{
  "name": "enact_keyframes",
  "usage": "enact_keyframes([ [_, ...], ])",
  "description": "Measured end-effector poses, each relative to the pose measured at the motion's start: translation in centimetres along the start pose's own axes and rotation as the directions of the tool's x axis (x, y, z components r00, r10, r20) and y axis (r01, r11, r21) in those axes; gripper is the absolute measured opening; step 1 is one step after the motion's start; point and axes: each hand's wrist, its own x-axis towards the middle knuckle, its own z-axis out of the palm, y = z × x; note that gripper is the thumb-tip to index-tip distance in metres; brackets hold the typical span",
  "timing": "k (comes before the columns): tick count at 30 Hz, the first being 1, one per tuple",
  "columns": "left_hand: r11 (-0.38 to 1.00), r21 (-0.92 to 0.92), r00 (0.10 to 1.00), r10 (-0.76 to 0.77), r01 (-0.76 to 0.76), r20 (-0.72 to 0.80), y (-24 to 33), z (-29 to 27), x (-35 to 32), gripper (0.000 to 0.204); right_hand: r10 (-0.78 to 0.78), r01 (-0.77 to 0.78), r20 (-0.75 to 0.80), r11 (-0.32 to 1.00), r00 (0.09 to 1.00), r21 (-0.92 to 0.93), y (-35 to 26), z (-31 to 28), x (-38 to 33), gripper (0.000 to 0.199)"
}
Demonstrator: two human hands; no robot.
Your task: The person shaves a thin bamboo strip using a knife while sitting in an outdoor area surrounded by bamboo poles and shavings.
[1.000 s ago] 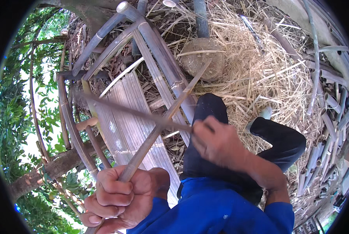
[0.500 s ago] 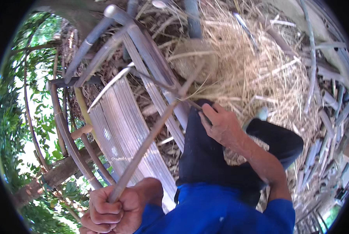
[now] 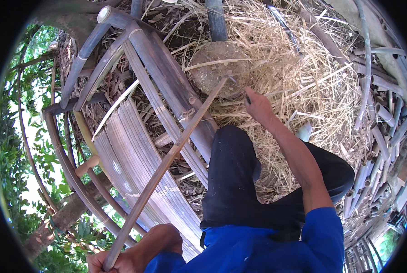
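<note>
My left hand [image 3: 121,260] at the lower left is closed around the near end of a long split bamboo strip [image 3: 167,159]. The strip slants up and right, and its far end rests by a round grey stone [image 3: 215,68]. My right hand [image 3: 258,107] reaches out beside that far end, fingers closed on a small dark-handled tool [image 3: 247,98], which looks like a knife; its blade is hard to make out. My legs in dark trousers [image 3: 233,177] lie under the right arm.
A bundle of flat bamboo slats [image 3: 135,173] lies under the strip. Curved bamboo poles [image 3: 158,73] cross the upper left. Dry straw [image 3: 312,86] covers the ground behind the stone. Cut bamboo pieces [image 3: 385,123] pile up at the right. Green foliage [image 3: 17,150] fills the left.
My right hand has moved from the middle of the strip out to its far end by the stone. The thin blade that crossed the strip no longer shows. My left hand has slid lower.
</note>
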Motion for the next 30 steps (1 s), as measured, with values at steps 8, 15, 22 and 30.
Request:
enact_keyframes([
  [8,0.991,0.134,1.0,0.016,-0.012,-0.026,0.4,-0.5,0.8,0.037,0.132,-0.153,-0.104,0.963,0.986,-0.223,1.9,-0.1,0.8,0.041],
  [15,0.766,0.595,0.927,0.365,-0.245,-0.088,-1.9,2.6,0.8,0.039,-0.248,0.218,-0.18,0.961,0.952,-0.168,-14.7,-5.3,-10.9,0.014],
  [22,0.803,0.561,0.954,0.291,-0.199,-0.079,-1.5,3.5,0.1,0.039,-0.712,0.699,-0.251,0.698,0.655,-0.155,-26.2,-8.0,-21.3,0.012],
  [30,0.8,0.569,0.957,0.279,-0.189,-0.075,-1.2,3.2,-0.2,0.035,-0.452,0.413,-0.264,0.89,0.852,-0.192,-20.5,-5.5,-15.2,0.01],
])
